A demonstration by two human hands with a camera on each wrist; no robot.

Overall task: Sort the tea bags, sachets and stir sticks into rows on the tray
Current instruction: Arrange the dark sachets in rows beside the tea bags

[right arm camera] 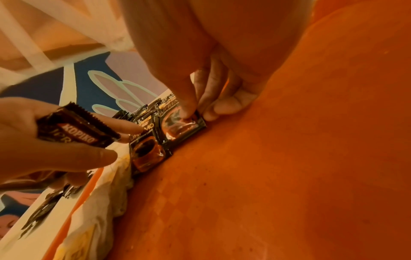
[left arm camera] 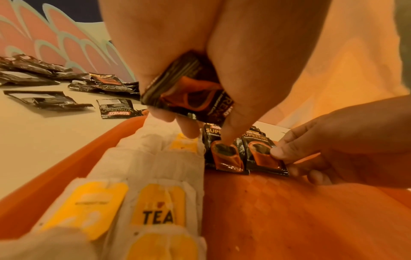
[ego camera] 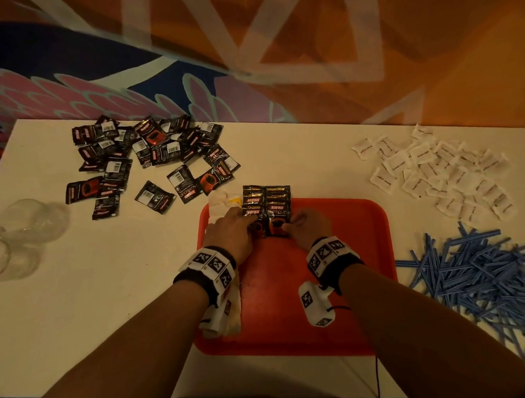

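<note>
A red tray (ego camera: 352, 225) lies in the middle of the white table. White tea bags with yellow tags (left arm camera: 155, 177) run in a row down its left side. Beside them, two columns of black Kopiko coffee sachets (ego camera: 267, 203) overlap at the tray's far edge. My left hand (ego camera: 241, 226) grips a small stack of coffee sachets (left arm camera: 184, 88) in its palm, and its forefinger presses on the nearest sachet of the left column (left arm camera: 227, 156). My right hand (ego camera: 298, 224) pinches the nearest sachet of the right column (right arm camera: 184, 124), thumb on top and fingers at its edge.
A loose pile of black sachets (ego camera: 145, 158) lies at the back left, white sugar sachets (ego camera: 440, 173) at the back right, and blue stir sticks (ego camera: 484, 279) right of the tray. Clear glassware (ego camera: 25, 233) stands at the left edge. A painted wall rises behind the table.
</note>
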